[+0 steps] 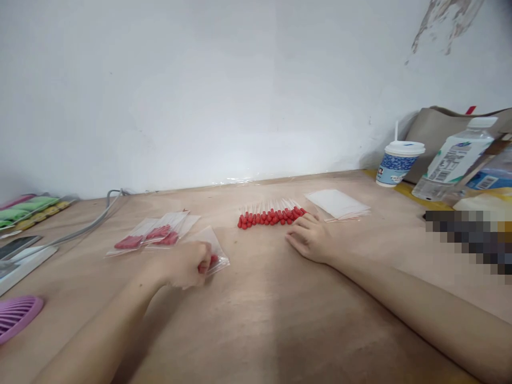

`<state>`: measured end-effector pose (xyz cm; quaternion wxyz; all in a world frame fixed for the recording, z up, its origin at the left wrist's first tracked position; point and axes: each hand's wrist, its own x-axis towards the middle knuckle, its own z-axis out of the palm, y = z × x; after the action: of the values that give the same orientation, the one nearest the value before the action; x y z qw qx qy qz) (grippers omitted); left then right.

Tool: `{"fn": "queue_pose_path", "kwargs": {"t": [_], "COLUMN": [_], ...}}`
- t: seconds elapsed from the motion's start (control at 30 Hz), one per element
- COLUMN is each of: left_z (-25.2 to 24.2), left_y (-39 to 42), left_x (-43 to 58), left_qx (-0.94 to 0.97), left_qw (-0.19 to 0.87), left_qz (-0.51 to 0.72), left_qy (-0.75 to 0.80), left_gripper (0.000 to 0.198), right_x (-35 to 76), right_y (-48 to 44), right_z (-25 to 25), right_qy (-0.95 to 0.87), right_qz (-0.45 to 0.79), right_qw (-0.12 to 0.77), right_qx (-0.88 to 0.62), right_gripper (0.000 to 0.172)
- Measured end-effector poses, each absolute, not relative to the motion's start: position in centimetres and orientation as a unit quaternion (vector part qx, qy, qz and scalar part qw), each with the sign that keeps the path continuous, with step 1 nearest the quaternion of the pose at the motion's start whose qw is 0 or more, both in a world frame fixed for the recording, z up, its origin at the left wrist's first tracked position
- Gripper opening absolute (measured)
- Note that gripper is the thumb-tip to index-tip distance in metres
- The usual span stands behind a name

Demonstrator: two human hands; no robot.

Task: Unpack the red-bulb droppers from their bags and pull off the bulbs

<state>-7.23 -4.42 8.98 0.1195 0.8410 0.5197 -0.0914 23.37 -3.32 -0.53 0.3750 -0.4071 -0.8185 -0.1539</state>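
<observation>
Bare forearms (416, 309) reach forward: left hand (186, 265) curled over a plastic zip bag (211, 241) of red pieces (214, 260), grip unclear; right hand (314, 238), fingers loosely bent, beside red-tipped sticks (269, 217) on the table (240, 330).

Using the row of red-tipped sticks (272, 216) as ref: sticks overlap, too small to count; right end partly behind the right hand (310, 237). Left of the row, left hand (184, 264) is blurred and covers part of a clear zip bag (210, 237); can't tell what its fingertips grip. Far left of the row: purple slotted item (18, 317) cut by frame edge. Far right: bottle (454, 160) fine print unreadable; pixelated patch (468, 240) masks whatever's there.
</observation>
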Motion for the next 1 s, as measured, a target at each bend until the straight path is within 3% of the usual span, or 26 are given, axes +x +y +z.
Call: {"fn": "queue_pose_path", "kwargs": {"t": [0.13, 0.4, 0.57, 1.0], "left_z": [9.0, 4.5, 2.7, 2.0], "left_y": [-5.2, -4.9, -4.7, -4.8], "left_x": [-5.7, -1.9, -0.2, 0.1], "left_qx": [0.894, 0.86, 0.851, 0.839], "left_qw": [0.189, 0.298, 0.299, 0.305], "left_qz": [-0.028, 0.154, 0.202, 0.225], "left_qy": [0.406, 0.386, 0.382, 0.389], "left_gripper": [0.011, 0.008, 0.01, 0.009], "right_x": [22.4, 20.6, 20.2, 19.7], "right_y": [-4.2, -5.2, -5.0, -4.1], "right_z": [-0.8, -0.9, -1.3, -0.5], "right_qy": [-0.863, -0.872, -0.887, -0.892], "right_qz": [-0.049, 0.031, 0.008, -0.159], "right_qw": [0.369, 0.373, 0.373, 0.354], "right_qx": [-0.342, -0.314, -0.274, -0.233], "right_gripper": [0.01, 0.028, 0.018, 0.016]}}
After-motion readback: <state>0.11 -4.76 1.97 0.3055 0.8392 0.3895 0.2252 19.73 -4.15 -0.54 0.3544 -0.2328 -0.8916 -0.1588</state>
